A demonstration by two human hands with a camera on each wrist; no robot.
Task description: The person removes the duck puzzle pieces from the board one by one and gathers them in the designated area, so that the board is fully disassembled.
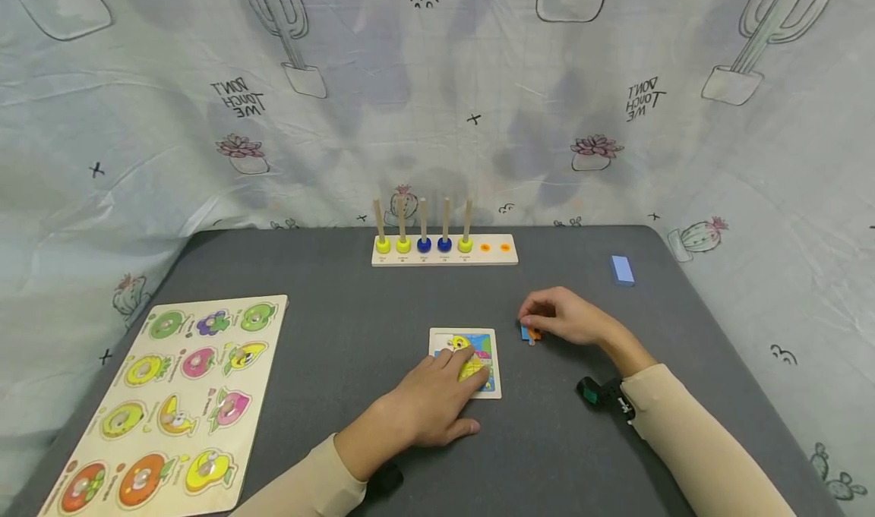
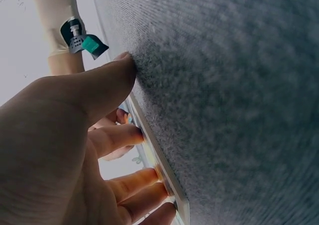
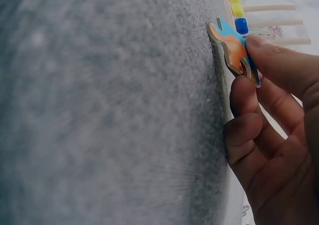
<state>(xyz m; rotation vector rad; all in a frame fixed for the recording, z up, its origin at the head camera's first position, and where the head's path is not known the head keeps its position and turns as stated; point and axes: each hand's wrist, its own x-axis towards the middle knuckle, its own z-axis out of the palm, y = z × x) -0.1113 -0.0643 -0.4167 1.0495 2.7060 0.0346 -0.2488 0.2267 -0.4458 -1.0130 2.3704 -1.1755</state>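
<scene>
A small square jigsaw puzzle (image 1: 495, 388) in a pale wooden tray frame lies at the middle of the table, showing a yellow figure on blue. My left hand (image 1: 437, 395) rests on it with extended fingers, covering its lower left part; the thumb lies on the table just outside the frame. Right of the tray, my right hand (image 1: 563, 316) pinches a blue and orange jigsaw piece (image 1: 529, 334) between thumb and fingers. In the right wrist view that jigsaw piece (image 3: 233, 48) is tilted, close to the table surface.
A large fruit peg board (image 1: 184, 380) lies at the left. At the back stands a wooden counting stand (image 1: 444, 259) with upright pegs and yellow and blue rings. A light blue block (image 1: 622, 270) lies at the back right. Patterned cloth (image 1: 437, 84) hangs behind the table.
</scene>
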